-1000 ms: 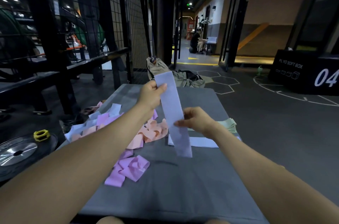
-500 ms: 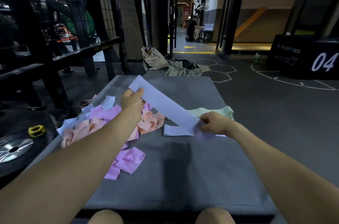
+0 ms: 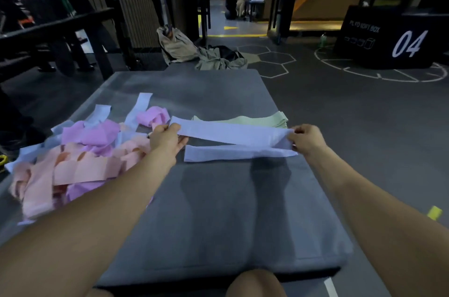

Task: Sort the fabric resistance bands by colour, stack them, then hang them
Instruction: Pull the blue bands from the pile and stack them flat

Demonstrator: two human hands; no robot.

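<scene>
While the left hand (image 3: 167, 139) and right hand (image 3: 306, 139) each pinched an end of the pale blue fabric band (image 3: 233, 133), uneven release risked skewing it off the flat blue band (image 3: 238, 153) beneath.

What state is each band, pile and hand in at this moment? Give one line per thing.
Held blue band: stretched flat between both hands, above the mat.
Blue band on mat: lying flat.
Green stack: flat, behind the blue ones.
Mixed pile: unsorted, tangled.
Left hand: gripping the band's end.
Right hand: pinching the other end.
</scene>
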